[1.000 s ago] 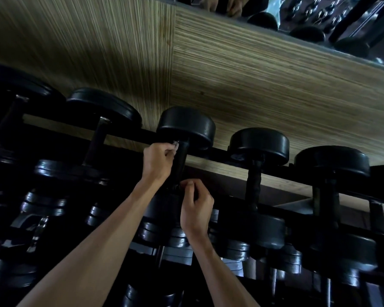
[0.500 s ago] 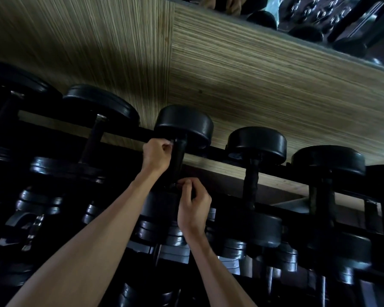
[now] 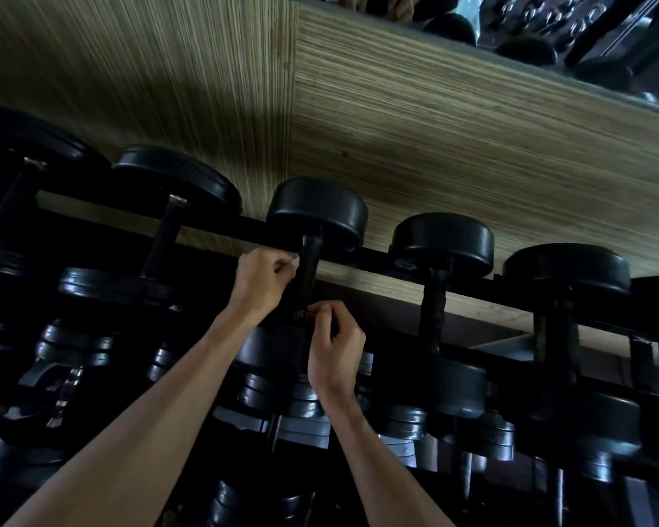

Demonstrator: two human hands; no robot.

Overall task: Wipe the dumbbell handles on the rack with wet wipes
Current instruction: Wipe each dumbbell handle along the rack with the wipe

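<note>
— Where are the hands right now?

— Both on the same dumbbell handle [image 3: 308, 275], the middle one on the top row of the rack [image 3: 240, 224]. The left hand [image 3: 261, 281] is up near the far head [image 3: 318, 211], fingers curled in, pinching a scrap of white wipe [image 3: 295, 261] against the left side of the bar.

— And the other?

— The right hand [image 3: 335, 346] sits lower, just beneath the left one's grip, at the near end of that handle. Its fingertips [image 3: 317, 310] are bunched and pressed to the bar's right side. It looks like a pinch, but it's too dark there to say what, if anything, sits between the fingers.

— So the handle runs between them?

— Yes, upright in this view, passing just right of the left hand's knuckles and just left of the right hand's fingertips. The two hands are near each other but apart.

— What's around them?

— To the right of the grip, a neighbouring dumbbell [image 3: 440, 241], and another [image 3: 565, 268] beyond it. To the left, a larger dumbbell [image 3: 176, 180]. Below the wrists, lower tiers of dark weights [image 3: 301, 407]. Behind it all, a striped wood-grain wall [image 3: 434, 138], with a mirror [image 3: 548, 28] above that.
</note>
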